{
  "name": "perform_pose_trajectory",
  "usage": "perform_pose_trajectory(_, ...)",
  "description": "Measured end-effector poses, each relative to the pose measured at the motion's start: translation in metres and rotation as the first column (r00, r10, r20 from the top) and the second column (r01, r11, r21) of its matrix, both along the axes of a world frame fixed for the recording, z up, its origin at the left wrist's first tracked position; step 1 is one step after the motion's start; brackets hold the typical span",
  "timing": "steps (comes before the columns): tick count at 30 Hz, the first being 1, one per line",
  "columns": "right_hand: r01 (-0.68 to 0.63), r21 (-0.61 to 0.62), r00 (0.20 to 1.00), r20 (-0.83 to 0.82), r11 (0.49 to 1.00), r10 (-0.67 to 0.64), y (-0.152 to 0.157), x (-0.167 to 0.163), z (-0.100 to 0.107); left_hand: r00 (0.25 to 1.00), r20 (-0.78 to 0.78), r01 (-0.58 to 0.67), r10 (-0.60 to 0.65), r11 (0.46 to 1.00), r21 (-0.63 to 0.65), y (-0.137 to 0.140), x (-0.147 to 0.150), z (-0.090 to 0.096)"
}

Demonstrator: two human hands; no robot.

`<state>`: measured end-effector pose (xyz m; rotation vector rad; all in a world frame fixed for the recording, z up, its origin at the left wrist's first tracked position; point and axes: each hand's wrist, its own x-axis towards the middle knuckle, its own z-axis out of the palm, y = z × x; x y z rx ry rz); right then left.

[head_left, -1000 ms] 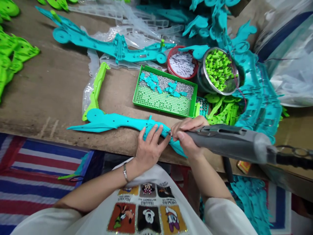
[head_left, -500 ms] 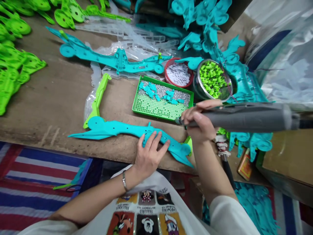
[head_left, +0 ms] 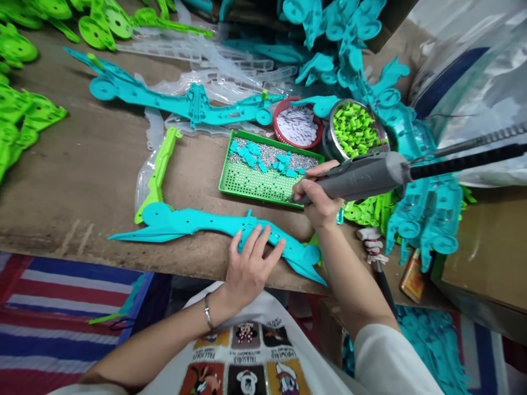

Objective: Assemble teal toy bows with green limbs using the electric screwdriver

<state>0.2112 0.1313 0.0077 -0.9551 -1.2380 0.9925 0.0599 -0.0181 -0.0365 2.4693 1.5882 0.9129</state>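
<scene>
Your left hand [head_left: 249, 266] rests palm down on the long blue piece [head_left: 218, 222], with its fingers spread apart. The fingers touch the top of the piece, a little right of its middle. Your right hand [head_left: 319, 203] is curled snugly around the front end of the gray power tool [head_left: 368, 176]. The tool's tip points left and a bit down, by the right part of the green tray [head_left: 255, 186]. You cannot tell from here if the tip touches the tray.

The blue piece lies on the table [head_left: 102, 181], near the edge by your tummy. It runs long from left to right and slants down a little on the right. Its sharp end points left, just past a round part. A bent green strip [head_left: 160, 170] sits just beside that round part. At the right, the piece has another round bit and a point aimed down and right.
</scene>
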Motion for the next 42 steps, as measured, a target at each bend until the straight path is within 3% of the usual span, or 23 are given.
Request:
perform_pose_trajectory(4, 0.014, 0.009, 1.000, 0.026, 1.000, -0.014, 0.001, -0.001, 0.004, 1.000, 0.006, 0.001, -0.001, 1.000, 0.007, 0.001, 0.000, 0.000)
perform_pose_trajectory(8, 0.052, 0.115, 0.999, -0.016, 0.992, -0.051, -0.013, -0.008, 0.033, 1.000, -0.001, 0.002, -0.002, 1.000, 0.011, 0.001, 0.000, -0.001)
perform_pose_trajectory(12, -0.063, 0.132, 0.996, -0.051, 0.989, 0.070, -0.043, -0.016, 0.057, 1.000, 0.001, 0.004, -0.004, 1.000, 0.006, 0.001, 0.000, -0.002)
perform_pose_trajectory(17, -0.197, 0.045, 0.977, -0.071, 0.979, 0.200, -0.073, -0.020, 0.043, 1.000, 0.011, 0.002, -0.003, 1.000, 0.029, 0.001, 0.000, -0.003)
perform_pose_trajectory(25, -0.232, -0.020, 0.972, 0.015, 0.972, 0.233, -0.071, -0.021, 0.015, 1.000, 0.028, 0.006, -0.007, 1.000, 0.024, 0.001, 0.000, -0.004)
perform_pose_trajectory(32, -0.389, -0.013, 0.914, 0.114, 0.921, 0.388, -0.065, -0.017, 0.023, 0.999, 0.033, 0.002, -0.002, 1.000, 0.008, 0.000, -0.001, -0.005)
perform_pose_trajectory(35, -0.302, 0.080, 0.953, 0.035, 0.950, 0.300, -0.050, -0.013, 0.030, 1.000, 0.015, 0.003, -0.003, 1.000, 0.001, 0.000, -0.002, -0.003)
perform_pose_trajectory(38, -0.033, 0.180, 0.994, -0.097, 0.983, 0.051, -0.027, -0.010, 0.028, 1.000, -0.004, 0.003, -0.003, 1.000, -0.010, 0.001, -0.002, -0.001)
perform_pose_trajectory(42, 0.110, 0.119, 0.993, -0.065, 0.987, -0.103, -0.006, -0.006, 0.013, 1.000, -0.019, -0.002, 0.002, 1.000, -0.016, 0.000, -0.001, -0.001)
